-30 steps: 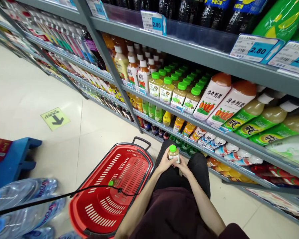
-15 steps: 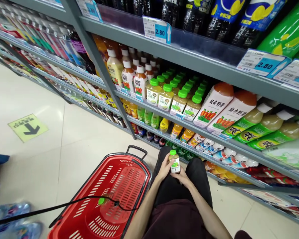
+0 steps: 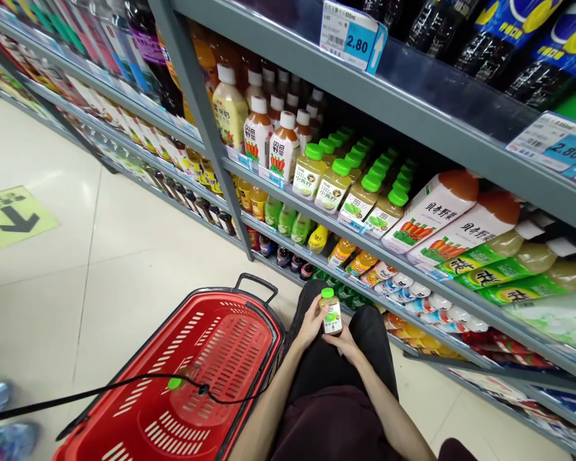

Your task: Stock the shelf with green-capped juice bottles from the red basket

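Observation:
A small juice bottle (image 3: 332,314) with a green cap and a white label is held upright over my lap. My left hand (image 3: 313,321) grips its left side, fingers near the upper part. Around the lower right of the same bottle closes my right hand (image 3: 346,344). On the floor to my left stands a red shopping basket (image 3: 139,358); a green-capped bottle (image 3: 175,383) lies in it, mostly hard to make out behind a black cord (image 3: 125,385).
Ahead, a grey shelf rack (image 3: 365,83) holds rows of drinks, among them green-capped bottles (image 3: 333,186) like the held one. A yellow floor sign (image 3: 16,216) with an arrow lies at left. Blurred water bottles (image 3: 7,442) stand at the lower left.
The view has shifted and come closer to the shelves. Both hands still hold the bottle over the lap, its label turned slightly more toward me.

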{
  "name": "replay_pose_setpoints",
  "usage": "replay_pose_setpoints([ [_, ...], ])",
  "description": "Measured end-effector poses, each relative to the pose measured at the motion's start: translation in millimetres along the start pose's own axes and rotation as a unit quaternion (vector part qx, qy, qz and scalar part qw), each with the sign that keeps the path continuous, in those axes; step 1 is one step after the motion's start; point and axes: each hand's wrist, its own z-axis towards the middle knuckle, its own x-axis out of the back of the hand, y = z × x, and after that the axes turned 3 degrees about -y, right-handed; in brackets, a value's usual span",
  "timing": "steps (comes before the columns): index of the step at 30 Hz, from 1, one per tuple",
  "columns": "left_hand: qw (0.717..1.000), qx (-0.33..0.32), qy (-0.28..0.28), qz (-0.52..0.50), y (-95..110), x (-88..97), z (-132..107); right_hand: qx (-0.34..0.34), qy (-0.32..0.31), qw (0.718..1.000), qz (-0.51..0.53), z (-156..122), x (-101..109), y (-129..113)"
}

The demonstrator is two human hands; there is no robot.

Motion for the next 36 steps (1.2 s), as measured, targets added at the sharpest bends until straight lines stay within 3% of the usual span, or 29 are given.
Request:
replay_pose_setpoints([
  [8, 1.0, -0.002, 0.006, -0.018, 5, -1.2, -1, 0.027, -0.017, 0.999, 0.035, 1, 1, 3],
  [13, 0.998, 0.001, 0.034, -0.045, -2, 1.5, 1, 0.063, -0.011, 0.998, 0.013, 0, -1, 1],
  [18, 0.991, 0.005, 0.073, -0.116, -10, 2.7, 6, 0.127, 0.054, 0.989, -0.048, -6, -8, -2],
  [24, 0.981, -0.02, 0.079, -0.177, -2, -2.4, 6, 0.155, 0.148, 0.965, -0.149, -10, -11, 0],
  [28, 0.971, -0.009, 0.103, -0.216, -1, -2.1, 6, 0.208, 0.185, 0.932, -0.232, -10, -8, 1],
  [33, 0.966, 0.037, 0.108, -0.233, -5, 1.0, 7, 0.335, 0.208, 0.869, -0.298, -8, -2, 6],
  [36, 0.961, 0.035, 0.126, -0.244, -5, 0.6, 6, 0.369, 0.204, 0.856, -0.3, -8, 0, 10],
])
